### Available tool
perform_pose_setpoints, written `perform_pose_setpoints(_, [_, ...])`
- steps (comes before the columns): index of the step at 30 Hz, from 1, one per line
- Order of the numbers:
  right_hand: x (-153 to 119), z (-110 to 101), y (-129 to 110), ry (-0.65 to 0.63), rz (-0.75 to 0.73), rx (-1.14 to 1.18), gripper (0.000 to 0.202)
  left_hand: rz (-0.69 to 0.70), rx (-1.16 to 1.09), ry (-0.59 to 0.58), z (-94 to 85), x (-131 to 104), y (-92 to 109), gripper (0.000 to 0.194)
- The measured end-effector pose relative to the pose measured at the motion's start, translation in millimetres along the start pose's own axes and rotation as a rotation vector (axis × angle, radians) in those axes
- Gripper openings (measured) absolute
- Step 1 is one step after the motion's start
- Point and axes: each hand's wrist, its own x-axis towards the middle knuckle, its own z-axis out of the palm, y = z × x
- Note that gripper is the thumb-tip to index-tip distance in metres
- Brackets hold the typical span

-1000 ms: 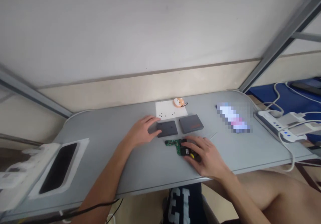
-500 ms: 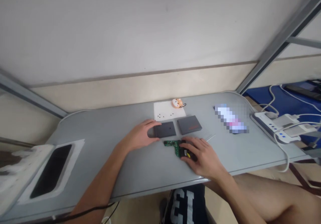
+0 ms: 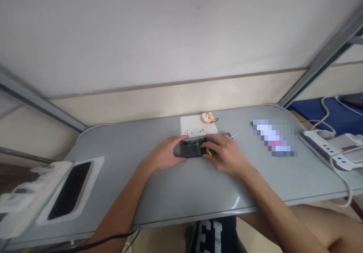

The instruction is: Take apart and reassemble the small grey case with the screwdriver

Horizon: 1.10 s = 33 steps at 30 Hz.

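Observation:
My left hand curves round a flat dark plastic cover, thumb at its near edge and fingers at its far edge. Over that cover lies a green circuit board, gripped by my right hand at its right end. A black part with a yellow spot shows under the right fingers, attached to the board or held with it; I cannot tell which. Behind the right hand, a dark box is mostly hidden, and a thin pale rod sticks out there.
White paper holds several tiny dark screws and an orange animal-faced trinket. A phone with a blurred screen lies to the right, near a power strip. At left are a black phone and another power strip.
My right hand has carried the circuit board away from me, from the bare table onto the dark cover. My left hand stays at the cover. The view has shifted slightly.

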Motion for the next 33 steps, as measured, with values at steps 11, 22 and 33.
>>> perform_pose_setpoints(11, [3.0,17.9,6.4,0.011,-0.008,0.048,0.022,-0.041,-0.054,-0.013,-0.4,-1.5,2.2,0.083])
perform_pose_setpoints(22, [0.7,21.6,5.5,0.016,0.021,0.092,0.021,0.057,-0.013,0.038,6.7,-0.1,-3.8,0.078])
perform_pose_setpoints(33, [2.8,16.8,0.3,0.018,0.000,0.089,0.018,0.285,0.194,0.130,18.1,3.4,5.7,0.068])
